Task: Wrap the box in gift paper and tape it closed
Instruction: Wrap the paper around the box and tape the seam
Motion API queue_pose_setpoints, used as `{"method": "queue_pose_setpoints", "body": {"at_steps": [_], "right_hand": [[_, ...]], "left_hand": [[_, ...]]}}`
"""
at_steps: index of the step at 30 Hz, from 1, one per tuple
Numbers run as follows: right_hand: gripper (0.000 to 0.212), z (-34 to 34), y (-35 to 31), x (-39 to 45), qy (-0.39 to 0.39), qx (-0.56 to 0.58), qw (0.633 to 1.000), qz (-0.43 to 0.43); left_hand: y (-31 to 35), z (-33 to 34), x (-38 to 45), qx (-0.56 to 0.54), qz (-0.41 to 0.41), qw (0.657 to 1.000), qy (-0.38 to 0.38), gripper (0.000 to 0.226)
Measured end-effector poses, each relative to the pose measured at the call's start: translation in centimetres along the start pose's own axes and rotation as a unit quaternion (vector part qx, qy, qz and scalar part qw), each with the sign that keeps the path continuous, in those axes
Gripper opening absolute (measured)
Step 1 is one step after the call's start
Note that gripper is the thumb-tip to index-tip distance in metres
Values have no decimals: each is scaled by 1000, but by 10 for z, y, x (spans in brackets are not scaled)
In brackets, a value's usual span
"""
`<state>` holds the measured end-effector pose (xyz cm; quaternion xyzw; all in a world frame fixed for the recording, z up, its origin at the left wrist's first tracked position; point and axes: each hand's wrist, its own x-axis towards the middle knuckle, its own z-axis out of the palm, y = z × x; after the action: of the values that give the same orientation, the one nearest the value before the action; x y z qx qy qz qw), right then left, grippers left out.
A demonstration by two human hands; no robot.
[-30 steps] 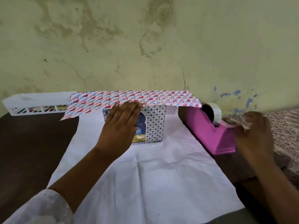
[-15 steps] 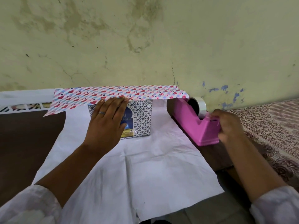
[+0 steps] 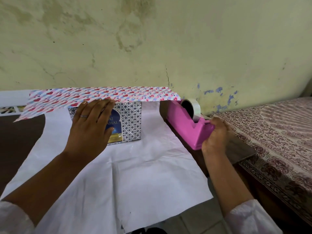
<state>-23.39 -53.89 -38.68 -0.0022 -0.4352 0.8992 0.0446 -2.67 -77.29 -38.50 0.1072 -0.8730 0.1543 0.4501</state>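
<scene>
**A:** Stained greenish wall behind everything, cracked plaster, blue paint flecks low on the right. Dark counter pushed right up against it. What's on the far left?

**B:** White plastic basket at the back edge, slotted sides, can't make out what's in it. Next over, the gift paper is spread white side up across the counter, and its far edge is folded forward over the top of the box so the heart print shows.

**A:** And the box?

**B:** Standing upright on the paper, roughly mid-counter, near the wall. Blue and white patterned front with a dark blue arch panel, front face bare. Printed flap lies along its top and sticks out past both ends.

**A:** Left hand?

**B:** Flat, fingers straight and together, pressed against the box front with fingertips on the flap's edge at the top. Thin ring on one finger. Gripping nothing, just pressing.

**A:** Right side?

**B:** Pink tape dispenser just beside the paper's right edge, clear tape roll seated in it. Right hand is curled round the dispenser's near end, thumb up by the cutter. Can't tell whether it's got the tape end pinched. Past that, a bed with patterned brown-and-cream cloth.
</scene>
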Motion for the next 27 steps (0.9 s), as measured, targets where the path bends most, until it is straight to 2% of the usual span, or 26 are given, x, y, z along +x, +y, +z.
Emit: {"method": "queue_pose_setpoints", "body": {"at_steps": [3,7,13,18,22,27], "right_hand": [[27,0,3,-2,24,-29,999,-25],[22,-8,0,-7,25,-73,997,7],[15,-19,-12,-6,-45,-220,974,16],[14,-22,-14,-4,-62,-403,909,-82],[10,-19,-16,-7,-58,-470,872,-124],[27,-20,-17,-5,-65,-549,804,-218]], "left_hand": [[1,-1,1,-1,-1,1000,-9,72],[-3,-2,1,1,5,1000,-15,72],[-1,-2,0,0,2,1000,-12,73],[1,-3,1,-3,-5,1000,-20,74],[1,-4,1,-2,-6,1000,-25,73],[3,-6,1,-4,-12,1000,-27,73]]}}
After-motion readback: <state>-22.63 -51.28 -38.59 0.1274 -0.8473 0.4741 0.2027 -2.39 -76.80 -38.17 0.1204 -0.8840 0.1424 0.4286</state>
